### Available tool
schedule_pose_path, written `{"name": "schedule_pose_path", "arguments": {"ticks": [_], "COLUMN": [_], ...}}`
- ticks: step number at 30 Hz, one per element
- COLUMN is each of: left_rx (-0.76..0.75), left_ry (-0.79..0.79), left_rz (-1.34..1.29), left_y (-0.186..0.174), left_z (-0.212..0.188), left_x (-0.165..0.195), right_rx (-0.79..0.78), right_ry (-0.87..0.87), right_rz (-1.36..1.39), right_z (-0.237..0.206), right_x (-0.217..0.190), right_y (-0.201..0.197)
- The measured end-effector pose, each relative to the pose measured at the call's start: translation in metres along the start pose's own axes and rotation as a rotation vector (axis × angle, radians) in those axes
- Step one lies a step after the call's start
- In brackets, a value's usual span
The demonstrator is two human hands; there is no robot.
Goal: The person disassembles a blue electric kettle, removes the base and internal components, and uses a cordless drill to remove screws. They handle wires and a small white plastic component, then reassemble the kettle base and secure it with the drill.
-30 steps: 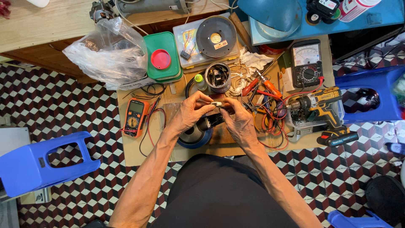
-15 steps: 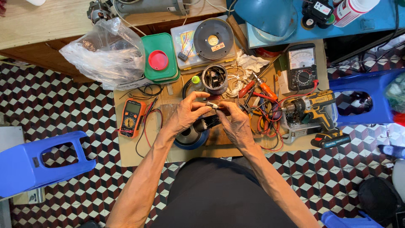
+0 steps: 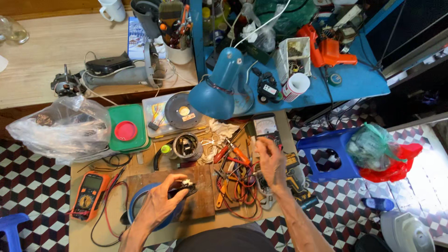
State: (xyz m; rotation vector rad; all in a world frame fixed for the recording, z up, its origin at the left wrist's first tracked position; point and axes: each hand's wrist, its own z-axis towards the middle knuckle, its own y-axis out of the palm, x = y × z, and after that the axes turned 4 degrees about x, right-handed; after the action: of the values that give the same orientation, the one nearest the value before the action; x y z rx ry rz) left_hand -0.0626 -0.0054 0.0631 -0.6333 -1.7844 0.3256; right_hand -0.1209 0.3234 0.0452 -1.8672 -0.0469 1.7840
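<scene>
**On the Little Work Table: Two Hands and a Small Part**

Down on the low table (image 3: 79,235) we see lots of tools and wires. We only have one view, from the head, looking down.

Our left hand (image 3: 161,205) is curled around a small dark part (image 3: 186,187) with a white bit on top. The fingers pinch it tight. The part sits just over a brown wooden board (image 3: 203,205), near the middle of the table. Under the hand we see a blue ring (image 3: 133,205) peeking out.

Our right hand (image 3: 269,161) is up and apart from the left one. Its fingers are bent together loosely. We cannot tell if it holds something tiny, because the fingertips are a bit blurry. Under it lie pliers with red handles (image 3: 233,151) and a messy pile of red wires (image 3: 242,191).

To the left of the board we see an orange meter (image 3: 87,196) with black and red wires. Behind the board there is a round metal motor part (image 3: 187,146). Next to that is a green box with a red lid (image 3: 126,130), and beside it a big clear plastic bag (image 3: 60,126).

Farther back we see a blue lamp (image 3: 219,88) on a blue shelf (image 3: 359,79). A blue stool (image 3: 326,151) stands on the checked floor to the right, with a green and red bag (image 3: 382,154) on it.
</scene>
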Motion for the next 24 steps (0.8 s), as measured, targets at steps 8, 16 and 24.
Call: {"name": "schedule_pose_path", "arguments": {"ticks": [8,16,24], "left_rx": [0.311,0.703,0.552], "left_ry": [-0.343,-0.007,-0.172], "left_rz": [0.314,0.084,-0.077], "left_y": [0.017,0.067,0.134], "left_z": [-0.004,0.004,0.05], "left_x": [0.015,0.015,0.057], "right_rx": [0.085,-0.416,-0.597], "right_ry": [-0.394,-0.436,-0.061], "right_rz": [-0.129,-0.617,-0.753], "right_z": [0.201,0.32,0.351], "right_x": [-0.038,-0.048,-0.044], "right_y": [-0.058,0.021,0.035]}}
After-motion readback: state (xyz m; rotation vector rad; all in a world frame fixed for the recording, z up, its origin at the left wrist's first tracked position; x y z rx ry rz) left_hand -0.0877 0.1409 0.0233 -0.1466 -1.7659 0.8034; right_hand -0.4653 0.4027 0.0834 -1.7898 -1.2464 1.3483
